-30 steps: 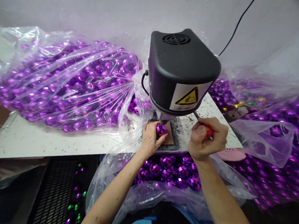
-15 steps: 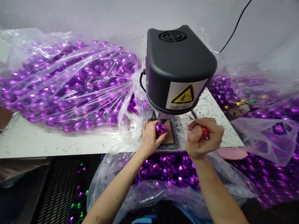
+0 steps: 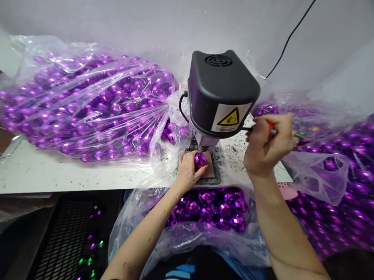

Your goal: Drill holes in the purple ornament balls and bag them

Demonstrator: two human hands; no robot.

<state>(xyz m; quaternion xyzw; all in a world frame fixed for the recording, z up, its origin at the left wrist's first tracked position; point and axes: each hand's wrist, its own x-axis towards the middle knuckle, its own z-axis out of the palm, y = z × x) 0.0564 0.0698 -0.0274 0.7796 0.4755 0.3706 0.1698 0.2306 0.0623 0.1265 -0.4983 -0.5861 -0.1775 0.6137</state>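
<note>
Head cam: left hand (image 3: 186,171) grips a faceted purple ball (image 3: 200,159) on the brown pad (image 3: 210,170) right under the bench drill (image 3: 222,98), on the white table (image 3: 46,173). Right hand (image 3: 267,145) closed round the red-handled lever (image 3: 271,129) beside the drill head. Clear bag of purple balls (image 3: 89,109) lies on table to the left; open bag w/ more balls (image 3: 208,207) sits below table edge.

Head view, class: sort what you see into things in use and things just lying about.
In use: left hand holding purple ball; right hand gripping red-handled lever; black machine.
Lying about: big bag of balls; table; floor beads.
</note>
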